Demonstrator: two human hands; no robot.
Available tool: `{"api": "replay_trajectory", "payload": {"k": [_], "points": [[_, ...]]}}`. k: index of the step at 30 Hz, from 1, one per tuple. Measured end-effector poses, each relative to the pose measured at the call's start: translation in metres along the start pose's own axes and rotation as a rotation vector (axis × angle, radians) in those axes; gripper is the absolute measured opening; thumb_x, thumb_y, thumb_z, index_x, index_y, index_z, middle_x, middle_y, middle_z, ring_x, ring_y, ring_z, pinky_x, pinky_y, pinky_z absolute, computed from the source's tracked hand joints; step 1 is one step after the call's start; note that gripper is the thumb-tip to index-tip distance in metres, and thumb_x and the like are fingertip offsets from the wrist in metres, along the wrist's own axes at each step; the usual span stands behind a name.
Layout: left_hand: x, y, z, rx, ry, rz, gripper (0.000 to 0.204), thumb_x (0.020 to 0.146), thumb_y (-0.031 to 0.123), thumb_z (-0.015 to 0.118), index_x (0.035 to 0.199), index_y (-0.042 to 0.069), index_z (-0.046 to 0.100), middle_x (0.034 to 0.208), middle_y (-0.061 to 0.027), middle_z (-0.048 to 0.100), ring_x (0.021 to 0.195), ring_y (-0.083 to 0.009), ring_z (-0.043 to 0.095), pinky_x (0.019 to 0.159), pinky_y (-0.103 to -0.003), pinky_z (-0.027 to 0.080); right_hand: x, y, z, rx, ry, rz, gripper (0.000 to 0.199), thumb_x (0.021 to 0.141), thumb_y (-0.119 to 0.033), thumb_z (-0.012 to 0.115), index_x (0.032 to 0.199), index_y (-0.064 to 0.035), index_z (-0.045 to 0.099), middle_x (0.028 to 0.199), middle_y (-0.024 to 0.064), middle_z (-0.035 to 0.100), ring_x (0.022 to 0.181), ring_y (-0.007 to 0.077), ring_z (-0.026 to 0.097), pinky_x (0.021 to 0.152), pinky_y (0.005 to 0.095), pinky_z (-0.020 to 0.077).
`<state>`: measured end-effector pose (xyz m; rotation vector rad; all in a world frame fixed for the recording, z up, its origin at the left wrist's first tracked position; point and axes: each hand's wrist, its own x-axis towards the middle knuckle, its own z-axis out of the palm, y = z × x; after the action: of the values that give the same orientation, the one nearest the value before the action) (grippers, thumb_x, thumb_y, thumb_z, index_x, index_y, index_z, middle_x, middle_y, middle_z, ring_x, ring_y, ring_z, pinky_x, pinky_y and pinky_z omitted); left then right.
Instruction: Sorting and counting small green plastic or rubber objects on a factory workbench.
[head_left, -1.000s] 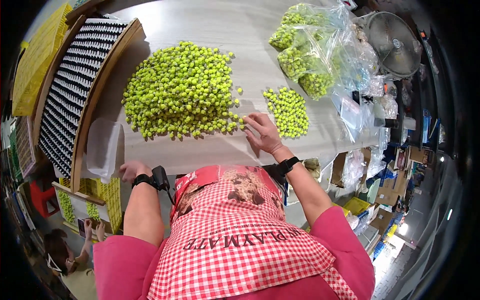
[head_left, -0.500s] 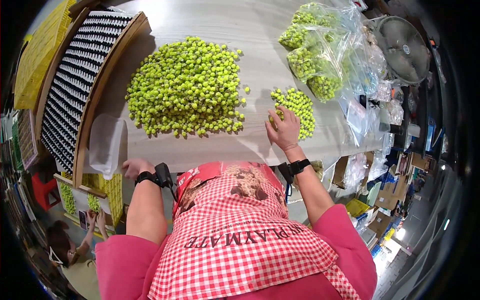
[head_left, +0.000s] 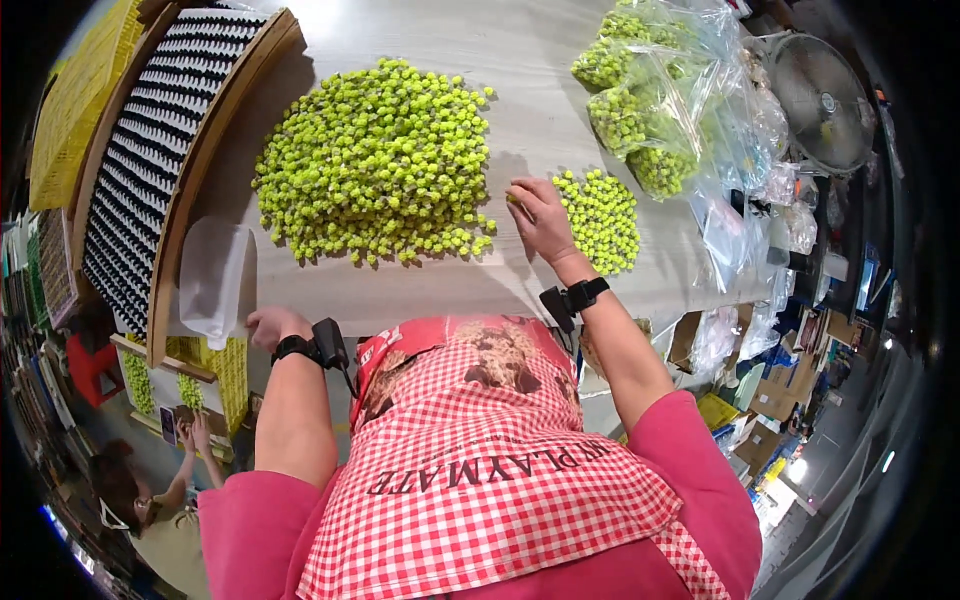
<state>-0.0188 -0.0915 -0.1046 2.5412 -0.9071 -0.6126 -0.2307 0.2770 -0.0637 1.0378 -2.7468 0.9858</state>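
Note:
A big pile of small yellow-green pieces [head_left: 375,165] lies on the pale wooden table [head_left: 520,60]. A smaller heap of the same pieces [head_left: 603,217] lies to its right. My right hand [head_left: 540,218] rests on the table between the two heaps, fingers curled, with a green piece or two at its fingertips. My left hand [head_left: 275,325] grips the table's near edge, next to a clear plastic bag [head_left: 215,280]. Both wrists wear black bands.
Clear bags filled with green pieces [head_left: 655,110] lie at the far right, with a fan [head_left: 820,95] beyond them. A wooden tray of black-and-white rows [head_left: 150,160] lines the left edge. Another person [head_left: 150,510] crouches at lower left. Boxes clutter the floor to the right.
My right hand went from the big pile's edge right to the small heap, then back left to the gap between the heaps. The left hand stayed at the table edge.

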Motion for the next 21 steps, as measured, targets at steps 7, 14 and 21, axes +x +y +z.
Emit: {"api": "replay_trajectory", "payload": {"k": [7, 14, 21], "points": [[0.005, -0.005, 0.002, 0.008, 0.052, 0.001, 0.049, 0.093, 0.042, 0.039, 0.107, -0.003, 0.054, 0.104, -0.0284, 0.064, 0.094, -0.0424, 0.064, 0.080, -0.052, 0.053, -0.025, -0.020, -0.010, 0.044, -0.105, -0.025, 0.031, 0.076, -0.001, 0.068, 0.106, -0.0048, 0.063, 0.108, 0.0121, 0.060, 0.098, 0.0313, 0.057, 0.082, 0.0391, 0.0497], [0.002, -0.001, 0.009, 0.008, 0.070, 0.043, 0.049, 0.093, 0.043, 0.040, 0.106, -0.001, 0.055, 0.102, -0.0286, 0.064, 0.094, -0.0426, 0.064, 0.079, -0.053, 0.053, -0.015, -0.038, -0.005, -0.008, -0.132, -0.111, 0.045, 0.074, -0.013, 0.071, 0.118, -0.0112, 0.062, 0.114, 0.0097, 0.059, 0.103, 0.0289, 0.057, 0.088, 0.0381, 0.0479], [0.003, 0.000, 0.013, -0.034, 0.098, 0.045, 0.048, 0.092, 0.043, 0.040, 0.105, 0.000, 0.056, 0.100, -0.0284, 0.065, 0.092, -0.0428, 0.065, 0.078, -0.053, 0.054, -0.013, -0.028, 0.003, -0.054, -0.133, -0.194, 0.037, 0.074, -0.013, 0.071, 0.110, -0.0104, 0.065, 0.110, 0.0080, 0.058, 0.099, 0.0270, 0.058, 0.083, 0.0376, 0.0485]]}}
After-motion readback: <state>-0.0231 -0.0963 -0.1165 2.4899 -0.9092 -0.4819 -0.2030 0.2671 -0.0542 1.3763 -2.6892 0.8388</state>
